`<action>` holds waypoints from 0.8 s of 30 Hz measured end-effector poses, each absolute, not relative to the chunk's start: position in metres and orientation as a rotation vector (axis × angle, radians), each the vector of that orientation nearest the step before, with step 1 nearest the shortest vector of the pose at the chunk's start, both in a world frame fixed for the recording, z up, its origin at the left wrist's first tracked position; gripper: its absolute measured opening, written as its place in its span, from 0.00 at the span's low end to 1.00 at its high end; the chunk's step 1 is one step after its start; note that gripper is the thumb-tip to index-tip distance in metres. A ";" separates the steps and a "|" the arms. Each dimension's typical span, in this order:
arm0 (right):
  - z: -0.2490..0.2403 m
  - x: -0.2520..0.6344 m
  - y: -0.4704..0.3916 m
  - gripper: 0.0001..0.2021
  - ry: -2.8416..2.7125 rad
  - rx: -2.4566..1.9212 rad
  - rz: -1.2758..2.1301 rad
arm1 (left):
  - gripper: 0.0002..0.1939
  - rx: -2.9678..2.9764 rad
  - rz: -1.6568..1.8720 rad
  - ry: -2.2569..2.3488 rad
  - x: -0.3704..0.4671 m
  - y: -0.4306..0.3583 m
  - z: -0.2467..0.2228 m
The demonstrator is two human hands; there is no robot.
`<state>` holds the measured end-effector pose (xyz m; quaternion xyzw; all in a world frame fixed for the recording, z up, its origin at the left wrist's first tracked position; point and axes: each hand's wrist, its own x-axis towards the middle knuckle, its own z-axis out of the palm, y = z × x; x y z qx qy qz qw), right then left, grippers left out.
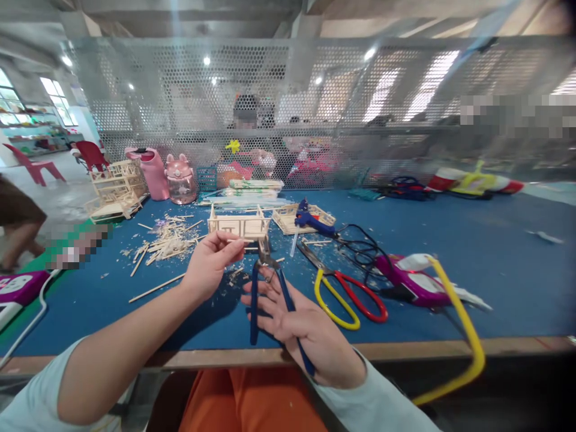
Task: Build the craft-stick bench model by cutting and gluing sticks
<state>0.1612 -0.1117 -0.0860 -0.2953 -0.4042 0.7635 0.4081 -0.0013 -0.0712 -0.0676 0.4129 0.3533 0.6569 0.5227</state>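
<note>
A thin wooden stick (250, 241) is pinched between the thumb and fingers of my left hand (215, 258), just in front of a small wooden stick frame (239, 227). My right hand (299, 327) lies palm up around the blue-handled pliers (287, 294), whose jaws point away from me at the stick's right end. The handles are spread, one resting across the palm. Right of the pliers are scissors (330, 273) with one yellow and one red handle. Behind them a blue glue gun (315, 222) rests on a second wooden frame (283, 217).
Loose sticks and scraps (173, 240) lie left of the frame. A taller wooden model (114, 195), a pink bottle (155, 174) and a clear jar (180, 183) stand back left. A purple tool (423, 282) and yellow bar (470, 336) are at right. A perforated screen (180, 102) rises behind.
</note>
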 end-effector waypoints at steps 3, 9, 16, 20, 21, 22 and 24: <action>-0.081 0.158 -0.112 0.38 -1.034 -0.814 1.926 | 0.14 1.055 1.659 0.869 0.000 -0.072 -0.069; -0.069 0.156 -0.113 0.39 -1.170 -0.913 1.847 | 0.14 1.086 1.726 0.899 0.002 -0.076 -0.066; -0.059 0.160 -0.113 0.38 -1.462 -1.034 1.668 | 0.13 1.103 1.728 0.904 0.002 -0.079 -0.063; -0.057 0.160 -0.113 0.36 -1.604 -1.098 1.498 | 0.13 1.122 1.716 0.902 0.001 -0.080 -0.062; -0.056 0.159 -0.113 0.32 -1.664 -1.123 1.423 | 0.13 1.127 1.713 0.904 0.001 -0.080 -0.062; -0.057 0.159 -0.112 0.27 -1.731 -1.149 1.338 | 0.13 1.134 1.708 0.906 0.002 -0.080 -0.062; -0.060 0.159 -0.110 0.19 -1.863 -1.188 1.136 | 0.15 1.149 1.683 0.908 0.002 -0.080 -0.063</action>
